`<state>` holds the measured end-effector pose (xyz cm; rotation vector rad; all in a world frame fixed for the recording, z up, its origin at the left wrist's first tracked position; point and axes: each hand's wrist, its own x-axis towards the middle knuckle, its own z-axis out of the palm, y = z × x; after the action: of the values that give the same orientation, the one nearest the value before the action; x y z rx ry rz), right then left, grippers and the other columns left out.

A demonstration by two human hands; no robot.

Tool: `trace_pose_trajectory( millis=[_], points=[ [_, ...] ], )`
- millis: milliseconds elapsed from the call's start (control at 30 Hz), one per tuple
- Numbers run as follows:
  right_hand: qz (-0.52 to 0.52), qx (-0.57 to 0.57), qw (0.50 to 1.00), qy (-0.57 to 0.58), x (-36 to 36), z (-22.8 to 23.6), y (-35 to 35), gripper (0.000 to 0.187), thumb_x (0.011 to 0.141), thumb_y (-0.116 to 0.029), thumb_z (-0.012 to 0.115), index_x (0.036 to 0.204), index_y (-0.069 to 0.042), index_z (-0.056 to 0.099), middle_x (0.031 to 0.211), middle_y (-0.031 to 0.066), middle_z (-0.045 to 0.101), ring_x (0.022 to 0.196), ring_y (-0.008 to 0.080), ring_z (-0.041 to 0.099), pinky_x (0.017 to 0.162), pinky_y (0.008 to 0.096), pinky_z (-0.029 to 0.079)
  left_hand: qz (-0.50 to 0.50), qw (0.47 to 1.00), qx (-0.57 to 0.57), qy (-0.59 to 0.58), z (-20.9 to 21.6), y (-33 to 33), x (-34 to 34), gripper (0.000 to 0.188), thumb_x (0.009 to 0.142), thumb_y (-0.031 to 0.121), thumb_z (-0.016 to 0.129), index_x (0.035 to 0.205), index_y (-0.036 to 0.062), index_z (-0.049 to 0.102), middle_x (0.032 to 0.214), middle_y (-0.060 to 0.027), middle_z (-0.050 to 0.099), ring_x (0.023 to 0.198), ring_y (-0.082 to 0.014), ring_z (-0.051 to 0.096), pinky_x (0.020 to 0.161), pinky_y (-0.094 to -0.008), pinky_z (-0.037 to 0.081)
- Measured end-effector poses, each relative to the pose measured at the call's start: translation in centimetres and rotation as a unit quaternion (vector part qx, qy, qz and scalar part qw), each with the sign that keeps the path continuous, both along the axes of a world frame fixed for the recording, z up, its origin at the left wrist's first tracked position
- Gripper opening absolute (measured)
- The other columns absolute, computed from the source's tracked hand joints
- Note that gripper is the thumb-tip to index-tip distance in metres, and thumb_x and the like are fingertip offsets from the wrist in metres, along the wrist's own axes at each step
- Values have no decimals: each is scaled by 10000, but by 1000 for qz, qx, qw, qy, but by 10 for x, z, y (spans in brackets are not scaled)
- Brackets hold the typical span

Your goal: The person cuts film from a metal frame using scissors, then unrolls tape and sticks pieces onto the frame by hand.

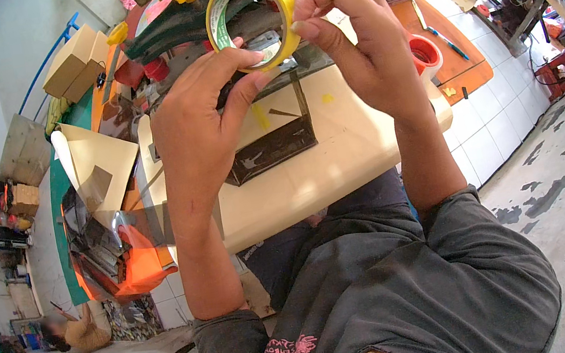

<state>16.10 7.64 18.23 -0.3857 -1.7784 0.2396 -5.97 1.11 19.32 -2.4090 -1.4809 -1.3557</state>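
Fingers of the left hand (202, 119) pinch the lower rim of a yellow tape roll (252, 21), steadying it upright above the tabletop (339, 159), while the right hand (348, 31) grips the roll's right side, its fingertips pressed to the outer band as if feeling for the loose end. Below them lies a dark L-shaped frame piece (277, 144). Just right sits a red tape roll (424, 54); farther left, brown cardboard boxes (73, 62) are stacked.
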Motion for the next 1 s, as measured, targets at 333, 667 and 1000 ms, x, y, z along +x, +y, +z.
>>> trace_pose_trajectory(
  millis=[333,667,1000],
  points=[
    [-87,81,993,19,-10,-21,-1,157,987,-53,704,1107,-29,606,1134,162,593,1088,360,583,964,440,489,11,999,-35,2,5,-6,3,221,990,212,786,1175,91,781,1216,-121,808,1173,-238,762,1007,-348,549],
    [-15,31,993,110,-12,-25,0,227,960,-85,787,1162,-41,693,1223,140,689,1055,259,673,926,371,553,15,1000,-18,11,4,-4,2,232,979,271,783,1153,117,777,1195,-113,807,1120,-279,772,930,-371,578],
    [-47,11,997,60,-3,-26,1,159,932,-59,788,1075,-57,718,1171,116,672,1024,269,649,879,369,528,20,999,-34,13,6,-6,4,225,1002,235,771,1176,92,774,1194,-116,809,1137,-254,770,976,-355,556]
  ],
)
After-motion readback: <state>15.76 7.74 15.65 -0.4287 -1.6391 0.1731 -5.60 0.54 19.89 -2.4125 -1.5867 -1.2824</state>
